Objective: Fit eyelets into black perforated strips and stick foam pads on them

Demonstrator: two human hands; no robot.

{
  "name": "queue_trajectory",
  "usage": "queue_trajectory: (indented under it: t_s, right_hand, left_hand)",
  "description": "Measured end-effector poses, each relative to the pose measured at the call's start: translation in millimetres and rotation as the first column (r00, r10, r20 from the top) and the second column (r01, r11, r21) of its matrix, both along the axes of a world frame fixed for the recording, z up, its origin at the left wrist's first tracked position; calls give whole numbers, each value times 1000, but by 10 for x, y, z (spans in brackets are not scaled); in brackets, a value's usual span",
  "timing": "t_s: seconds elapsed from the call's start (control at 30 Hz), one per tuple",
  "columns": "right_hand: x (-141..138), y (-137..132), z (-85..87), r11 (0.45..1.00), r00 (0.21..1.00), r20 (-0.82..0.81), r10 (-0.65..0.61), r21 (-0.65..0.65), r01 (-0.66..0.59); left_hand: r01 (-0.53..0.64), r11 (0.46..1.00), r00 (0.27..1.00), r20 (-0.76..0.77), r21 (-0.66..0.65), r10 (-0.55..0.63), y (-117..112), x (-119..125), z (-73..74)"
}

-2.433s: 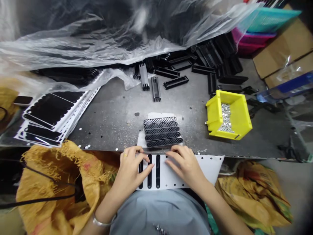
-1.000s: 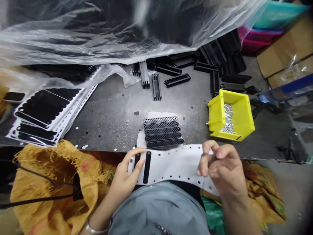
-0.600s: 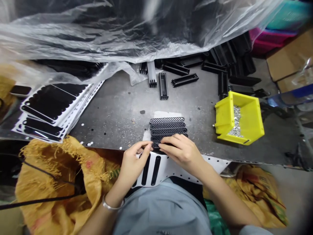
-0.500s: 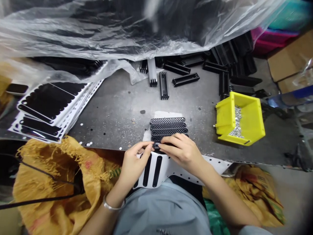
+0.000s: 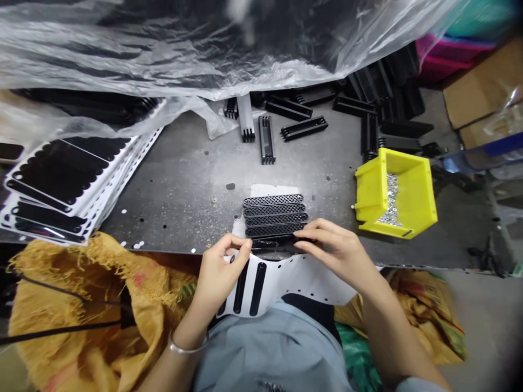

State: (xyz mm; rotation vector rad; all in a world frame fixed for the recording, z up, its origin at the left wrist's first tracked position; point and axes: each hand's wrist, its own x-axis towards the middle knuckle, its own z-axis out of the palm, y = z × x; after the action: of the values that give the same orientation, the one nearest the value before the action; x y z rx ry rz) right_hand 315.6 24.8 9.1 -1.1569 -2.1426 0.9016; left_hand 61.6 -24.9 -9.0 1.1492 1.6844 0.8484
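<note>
A thin, glossy black strip [image 5: 267, 243] lies lengthwise at the table's front edge, just in front of several black lattice-topped bars [image 5: 274, 218] set side by side. My left hand [image 5: 224, 267] pinches the strip's left end between thumb and fingers. At its right end, my right hand [image 5: 337, 247] has thumb and fingertips closed on it. Whether the strip rests on another bar beneath is hard to see. Over my lap hangs a white backing sheet [image 5: 294, 277] with black strips [image 5: 257, 288] and small holes, partly under my hands.
On the right stands a yellow bin [image 5: 412, 190] with small metal pieces inside. Stacked sheets [image 5: 69, 174] lie on the left. Loose black bars [image 5: 304, 128] are scattered at the back below a plastic-covered pile [image 5: 171, 49]. An orange sack [image 5: 93, 294] hangs below the table's left edge.
My right hand has slid rightward along the black strip, from near my left hand to the far end. More of the strip is now uncovered. The view has shifted slightly.
</note>
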Motion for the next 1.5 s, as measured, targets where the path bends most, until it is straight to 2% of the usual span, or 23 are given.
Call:
queue_trajectory:
  t_s: [0.13, 0.27, 0.37, 0.43, 0.5, 0.63, 0.73, 0.8, 0.9, 1.0, 1.07, 1.17, 1.27, 1.33, 1.4, 1.47, 1.5]
  right_hand:
    - [90, -12, -95, 996, 987, -128, -94, -23, 91]
    - [87, 23, -116, 998, 991, -130, -44, -46, 38]
    - [95, -25, -83, 995, 997, -59, -40, 86, 45]
    - [42, -142, -41, 970, 994, -6, -106, 218, 105]
    - [-89, -311, 2, 955, 992, -18, -124, 268, 124]
    - [-462, -574, -14, 964, 999, -38, 8, 266, 3]
    - [-602, -618, -119, 979, 994, -113, 5, 202, 18]
    - [-577, -641, -162, 989, 981, -192, -3, 144, 31]
    - [-440, -727, -113, 987, 966, -256, 40, 160, 2]
    - [-332, -791, 2, 993, 937, -328, 122, 50, -112]
    - [-339, -769, 33, 995, 944, -319, 80, -24, -92]
    - [-440, -685, -17, 998, 965, -260, -6, 60, 23]
    - [-477, -653, -53, 988, 968, -251, 24, 154, 15]
    - [-404, -663, -15, 989, 951, -280, 133, 96, -111]
    - [-284, -651, 57, 969, 886, -438, 156, -108, -224]
    - [-188, -579, 126, 918, 787, -617, -7, -316, -239]
    - [-169, -517, 148, 902, 762, -640, -95, -379, -206]
  left_hand:
    - [3, 1000, 1000, -14, -7, -3, 3, -15, -15]
    - [9, 1000, 1000, -15, -5, -9, 2, -25, -20]
    - [-6, 1000, 1000, -4, 18, 6, -15, -13, -40]
    - [-53, 997, 998, 23, 48, 52, -40, 12, -48]
    - [-115, 991, 992, 63, 75, 110, -71, 50, -34]
    - [-146, 983, 982, 136, 110, 131, -128, 129, 49]
    - [-142, 979, 982, 143, 147, 121, -158, 166, 93]
    - [-131, 979, 979, 173, 158, 104, -171, 173, 89]
    - [-145, 978, 969, 222, 148, 110, -163, 139, 50]
    - [-209, 955, 972, 150, 209, 180, -131, 74, 35]
    - [-157, 960, 985, 113, 234, 133, -123, 70, 61]
    - [-54, 973, 987, 158, 226, 19, -149, 146, 111]
    - [-91, 977, 977, 207, 195, 50, -178, 176, 89]
    - [-147, 974, 975, 194, 173, 112, -179, 104, 25]
    - [-170, 972, 980, 134, 163, 148, -162, -18, -44]
    - [-107, 985, 993, 67, 135, 98, -129, -134, -84]
    - [-60, 992, 998, 44, 115, 55, -107, -174, -89]
